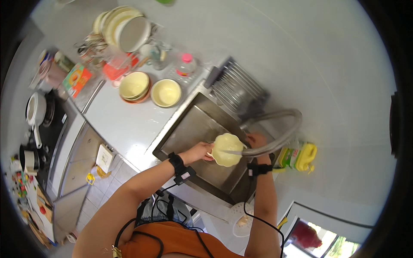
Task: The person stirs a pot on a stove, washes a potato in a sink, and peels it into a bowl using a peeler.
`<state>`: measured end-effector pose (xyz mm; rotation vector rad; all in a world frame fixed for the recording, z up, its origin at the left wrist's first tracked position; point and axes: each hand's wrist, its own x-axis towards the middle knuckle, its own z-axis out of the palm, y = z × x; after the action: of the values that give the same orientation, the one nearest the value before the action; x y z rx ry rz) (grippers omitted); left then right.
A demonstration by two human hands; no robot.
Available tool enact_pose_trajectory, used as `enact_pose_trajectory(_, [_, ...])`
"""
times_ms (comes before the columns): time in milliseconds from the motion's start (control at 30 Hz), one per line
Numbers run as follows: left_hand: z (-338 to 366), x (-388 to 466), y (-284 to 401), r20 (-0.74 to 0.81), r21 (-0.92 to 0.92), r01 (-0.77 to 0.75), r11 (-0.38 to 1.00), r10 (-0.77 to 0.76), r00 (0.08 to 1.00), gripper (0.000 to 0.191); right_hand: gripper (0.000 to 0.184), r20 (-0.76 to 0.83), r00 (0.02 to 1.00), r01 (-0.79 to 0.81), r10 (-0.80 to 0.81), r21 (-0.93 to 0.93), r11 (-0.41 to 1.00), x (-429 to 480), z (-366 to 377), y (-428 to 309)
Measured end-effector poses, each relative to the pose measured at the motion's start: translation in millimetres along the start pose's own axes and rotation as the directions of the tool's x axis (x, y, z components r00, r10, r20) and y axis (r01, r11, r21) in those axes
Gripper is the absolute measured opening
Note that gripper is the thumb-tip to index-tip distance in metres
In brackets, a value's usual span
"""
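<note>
My left hand [200,151] grips the rim of a pale yellow bowl with a scalloped edge [226,150], held over the stainless steel sink [196,129]. Water runs into the bowl from the spout of a curved faucet [290,124]. My right hand [257,141] is beyond the bowl, at the faucet's side of the sink, partly behind the faucet pipe; whether its fingers hold the faucet handle cannot be told. Both wrists wear black bands with small devices and cables.
Yellow bowls [166,93] and stacked bowls [134,85] stand on the counter left of the sink. Behind it is a metal dish rack [240,85]. A yellow detergent bottle [305,157] lies at right. A pink-capped bottle [186,66] and stacked plates [134,34] are farther back.
</note>
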<state>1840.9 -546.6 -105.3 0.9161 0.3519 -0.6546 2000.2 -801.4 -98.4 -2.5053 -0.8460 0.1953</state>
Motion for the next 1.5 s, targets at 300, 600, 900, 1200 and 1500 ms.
enact_pose_trajectory(300, [-38.5, -112.4, -11.8, -0.015, 0.128, -0.277, 0.952, 0.282, 0.959, 0.045, 0.033, -0.402, 0.900, -0.134, 0.168, 0.112, 0.985, -29.6, 13.6, -4.5])
enact_pose_trajectory(600, [-105.9, -430.6, -158.0, -0.554, 0.055, -0.536, 0.842, 0.472, 0.686, 0.047, 0.040, -0.129, 0.922, -0.258, 0.365, 0.497, 0.828, -112.8, 158.2, -286.6])
enact_pose_trajectory(900, [-83.7, -742.2, -389.5, -0.969, 0.110, -0.805, 0.583, 0.244, 0.044, 0.048, 0.031, 0.106, 0.944, 0.225, -0.313, 0.491, 0.842, -163.7, 310.6, -559.0])
enact_pose_trajectory(1200, [-76.7, -944.0, -595.4, -0.888, 0.395, -0.911, 0.121, -0.205, -0.412, 0.037, 0.022, 0.179, 0.570, 0.632, -0.802, 0.528, 0.567, -267.2, 425.6, -857.2])
enact_pose_trajectory(1500, [-134.3, -1193.3, -668.1, -0.741, 0.534, -0.825, 0.185, -0.369, -0.562, 0.037, 0.015, 0.190, 0.455, 0.596, -0.870, 0.661, 0.456, -418.3, 554.9, -1122.8])
